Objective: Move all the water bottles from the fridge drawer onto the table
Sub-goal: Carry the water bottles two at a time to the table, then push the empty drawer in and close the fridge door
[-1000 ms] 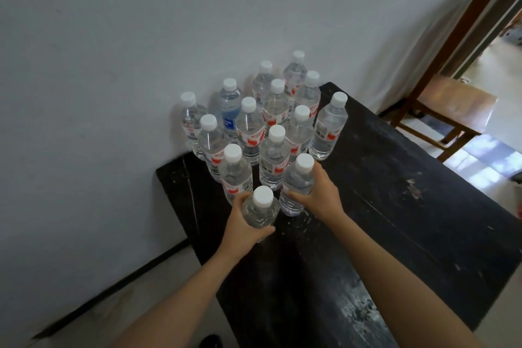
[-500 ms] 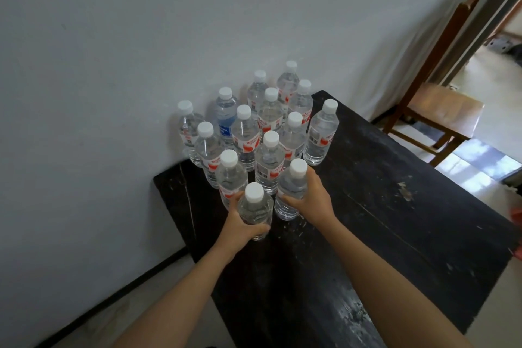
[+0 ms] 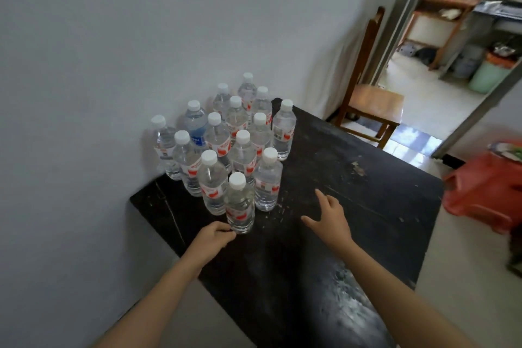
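Note:
Several clear water bottles with white caps stand upright in a tight cluster point(image 3: 217, 138) at the far left corner of the black table point(image 3: 353, 206), against the wall. The nearest bottle point(image 3: 239, 206) stands at the front of the cluster. My left hand point(image 3: 211, 237) lies low beside its base with loosely curled fingers, the fingertips at the bottle's foot and not wrapped round it. Another front bottle point(image 3: 267, 181) stands free just to the right. My right hand point(image 3: 329, 217) hovers over the table with spread fingers, apart from every bottle.
The grey wall runs along the table's left side. A wooden chair point(image 3: 372, 104) stands beyond the table's far end by an open doorway point(image 3: 452, 51). A red plastic stool point(image 3: 485, 192) sits on the floor to the right.
Both hands have let go of the two front bottles, which now stand on the table. My right hand has pulled back to the right. My view has swung right.

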The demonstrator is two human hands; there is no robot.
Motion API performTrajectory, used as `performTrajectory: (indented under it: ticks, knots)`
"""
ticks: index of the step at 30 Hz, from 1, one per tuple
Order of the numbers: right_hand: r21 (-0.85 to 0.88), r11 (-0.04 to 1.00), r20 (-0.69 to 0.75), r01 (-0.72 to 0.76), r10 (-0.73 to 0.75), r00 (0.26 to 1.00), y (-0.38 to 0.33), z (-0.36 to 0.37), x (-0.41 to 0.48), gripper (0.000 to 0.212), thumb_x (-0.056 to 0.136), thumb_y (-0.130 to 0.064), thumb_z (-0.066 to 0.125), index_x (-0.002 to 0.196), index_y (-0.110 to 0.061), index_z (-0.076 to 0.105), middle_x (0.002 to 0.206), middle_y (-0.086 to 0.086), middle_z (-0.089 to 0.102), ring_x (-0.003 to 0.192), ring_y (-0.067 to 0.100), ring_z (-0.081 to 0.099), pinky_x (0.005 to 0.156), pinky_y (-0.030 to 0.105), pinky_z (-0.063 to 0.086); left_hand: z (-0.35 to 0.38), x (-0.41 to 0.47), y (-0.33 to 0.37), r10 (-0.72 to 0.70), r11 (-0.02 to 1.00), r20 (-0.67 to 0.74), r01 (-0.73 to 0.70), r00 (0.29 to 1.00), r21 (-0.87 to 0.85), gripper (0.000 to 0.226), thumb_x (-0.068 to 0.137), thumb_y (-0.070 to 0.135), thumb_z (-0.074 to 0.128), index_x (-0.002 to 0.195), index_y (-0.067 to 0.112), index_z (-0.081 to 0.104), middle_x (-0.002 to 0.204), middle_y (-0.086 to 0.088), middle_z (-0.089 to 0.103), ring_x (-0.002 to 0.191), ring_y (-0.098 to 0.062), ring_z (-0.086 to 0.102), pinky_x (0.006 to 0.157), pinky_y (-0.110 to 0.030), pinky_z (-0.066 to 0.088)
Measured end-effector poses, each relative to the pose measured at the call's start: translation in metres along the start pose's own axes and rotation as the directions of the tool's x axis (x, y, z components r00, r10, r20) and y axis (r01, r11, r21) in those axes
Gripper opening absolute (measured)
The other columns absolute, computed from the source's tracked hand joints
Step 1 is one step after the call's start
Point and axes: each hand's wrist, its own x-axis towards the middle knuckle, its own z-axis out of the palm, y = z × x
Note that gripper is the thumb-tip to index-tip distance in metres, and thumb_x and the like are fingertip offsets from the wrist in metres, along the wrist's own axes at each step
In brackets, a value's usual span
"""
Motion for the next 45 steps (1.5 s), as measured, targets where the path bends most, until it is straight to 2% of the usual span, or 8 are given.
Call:
performTrajectory:
  ticks: [3,13,18,21,27,32,37,45]
  knots:
    - [-0.153,0.988,-0.011,-0.005,0.003,1.000,0.004,-0.003,-0.028,0.071,0.086,-0.041,0.059,0.146,-0.024,0.024,0.154,0.009,0.012,0.142,0.024,0.011,0.108,0.037,0.031,-0.002,-0.004,0.006,0.103,0.993,0.035,-0.105,0.994,0.061,0.001,0.089,0.022,0.057,0.090,0.021,0.058,0.096,-0.002,0.061,0.086,-0.012,0.056,0.069,-0.022,0.042]
    - [-0.450,0.881,-0.164,-0.144,0.077,0.983,-0.002,-0.014,-0.143,0.064,0.091,-0.045,0.050,0.146,-0.024,0.026,0.156,0.010,0.008,0.144,0.026,0.005,0.114,0.038,0.018,-0.015,-0.017,0.008,0.453,0.775,0.288,-0.532,0.844,0.341,0.030,0.086,0.026,0.062,0.113,0.014,0.059,0.110,-0.001,0.062,0.102,-0.014,0.058,0.089,-0.029,0.047]
    - [-0.489,0.832,-0.321,-0.262,0.107,0.941,-0.013,-0.015,-0.216,0.065,0.066,-0.041,0.080,0.123,-0.019,0.059,0.134,0.021,0.050,0.121,0.040,0.050,0.090,0.048,0.048,-0.016,-0.039,0.015,0.655,0.524,0.421,-0.779,0.627,0.346,0.032,0.088,0.027,0.060,0.115,0.011,0.058,0.114,-0.001,0.057,0.111,-0.017,0.050,0.094,-0.025,0.038]
    - [-0.469,0.793,-0.453,-0.390,0.163,0.877,-0.018,-0.015,-0.274,0.060,0.053,-0.038,0.088,0.106,-0.016,0.068,0.111,0.019,0.065,0.100,0.037,0.064,0.074,0.044,0.055,-0.006,-0.061,0.027,0.701,0.372,0.532,-0.880,0.475,0.296,0.044,0.086,0.042,0.053,0.115,0.010,0.059,0.121,-0.004,0.057,0.117,-0.020,0.048,0.097,-0.025,0.034]
    - [-0.418,0.716,-0.604,-0.560,0.242,0.760,-0.035,-0.031,-0.377,0.049,0.065,-0.037,0.079,0.107,-0.015,0.067,0.111,0.015,0.066,0.101,0.033,0.065,0.077,0.041,0.054,0.021,-0.118,0.054,0.776,0.140,0.592,-0.974,0.220,0.178,0.078,0.075,0.061,0.028,0.129,0.009,0.052,0.141,-0.010,0.043,0.129,-0.026,0.038,0.104,-0.034,0.030]
    - [-0.349,0.642,-0.687,-0.683,0.320,0.652,-0.044,-0.040,-0.447,0.051,0.077,-0.050,0.043,0.107,-0.017,0.068,0.111,0.011,0.067,0.099,0.027,0.066,0.075,0.036,0.054,0.046,-0.156,0.061,0.750,0.094,0.648,-0.991,0.132,0.093,0.072,0.082,0.056,0.036,0.142,0.017,0.032,0.152,-0.003,0.022,0.138,-0.019,0.021,0.110,-0.032,0.022]
    - [-0.091,0.644,-0.765,-0.760,0.444,0.467,-0.051,-0.032,-0.523,0.051,0.089,-0.041,0.054,0.134,-0.017,0.047,0.145,0.010,0.038,0.136,0.026,0.033,0.109,0.036,0.029,0.067,-0.198,0.052,0.716,0.142,0.692,-0.990,0.087,-0.023,0.061,0.089,0.035,0.055,0.142,0.016,0.030,0.153,-0.005,0.020,0.140,-0.021,0.018,0.112,-0.034,0.020]
    - [0.235,0.578,-0.785,-0.781,0.587,0.198,-0.074,0.001,-0.650,0.056,0.090,-0.034,0.055,0.140,-0.017,0.037,0.149,0.007,0.029,0.139,0.021,0.022,0.112,0.031,0.019,0.084,-0.289,0.009,0.666,0.044,0.745,-0.995,-0.039,-0.092,0.066,0.087,0.048,0.050,0.141,0.013,0.033,0.150,-0.011,0.027,0.138,-0.027,0.022,0.111,-0.036,0.020]
